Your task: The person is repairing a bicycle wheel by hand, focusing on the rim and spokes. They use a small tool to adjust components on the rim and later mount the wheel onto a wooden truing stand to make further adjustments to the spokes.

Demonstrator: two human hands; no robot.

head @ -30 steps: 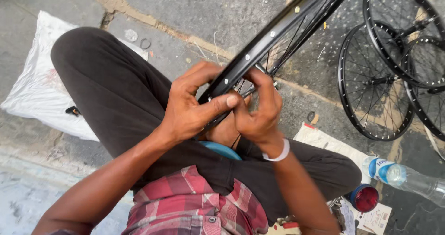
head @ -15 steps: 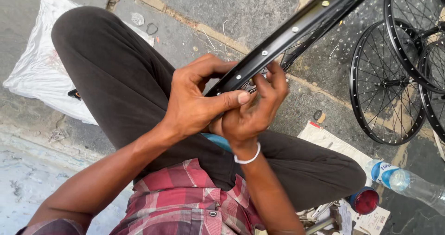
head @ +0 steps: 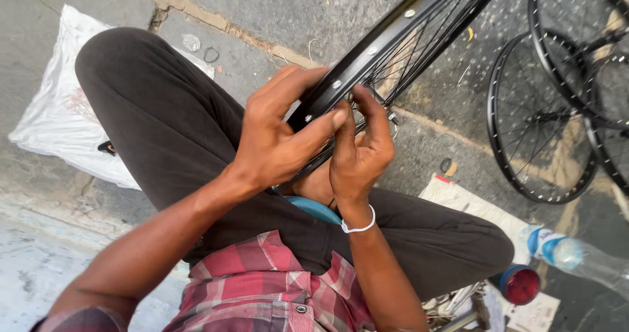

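Observation:
A black bicycle wheel rim [head: 400,27] with thin spokes runs from my lap up to the top right. My left hand [head: 278,139] wraps over the rim's lower end, thumb laid along its edge. My right hand [head: 360,152], with a white band at the wrist, pinches something small at the rim beside the left thumb; the item between its fingers is hidden. I sit cross-legged in dark trousers [head: 157,116] and a red checked shirt [head: 262,293].
Two more black spoked wheels [head: 544,135] lie on the stone ground at the right. A clear plastic bottle [head: 576,257], a red-capped tin [head: 521,285] and a paper sheet [head: 468,204] sit at the lower right. A white sack [head: 59,119] lies at the left.
The view has swung slightly, so the rim and both hands sit a little higher and to the right. My right fingers have shifted along the rim; both hands stay on it.

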